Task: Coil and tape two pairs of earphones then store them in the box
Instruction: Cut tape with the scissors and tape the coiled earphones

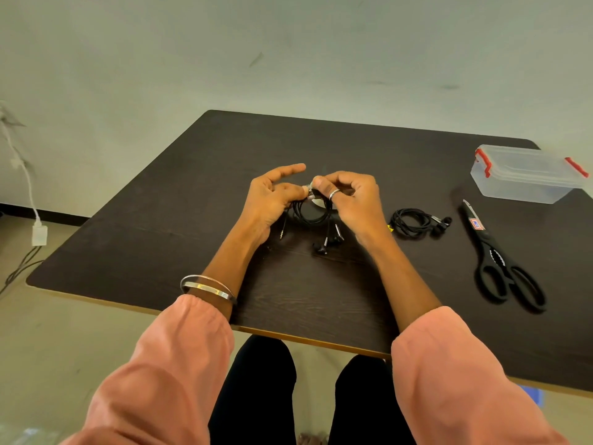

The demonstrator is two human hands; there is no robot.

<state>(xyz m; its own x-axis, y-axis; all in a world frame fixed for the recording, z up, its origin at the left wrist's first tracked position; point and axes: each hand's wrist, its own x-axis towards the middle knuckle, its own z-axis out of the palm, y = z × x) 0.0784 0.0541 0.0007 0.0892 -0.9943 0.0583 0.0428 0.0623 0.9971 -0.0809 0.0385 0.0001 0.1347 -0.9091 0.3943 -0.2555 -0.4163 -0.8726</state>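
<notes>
At bench centre, both hands are pinching tape onto a coiled pair of black wired earphones (309, 216).

Left hand (272, 195) and right hand (348, 195) are each gripping the top of that coil, fingertips clamped together over a pale tape piece. A second coiled black pair (417, 222) is lying at three o'clock, seemingly bound already. Storing is remaining: the clear plastic box with red clips (526, 173), at two o'clock, is sitting closed near the dark wooden bench's (179, 200) far edge. Black-handled scissors (494, 255) are crowding the rightward path; the left side is offering room.
</notes>
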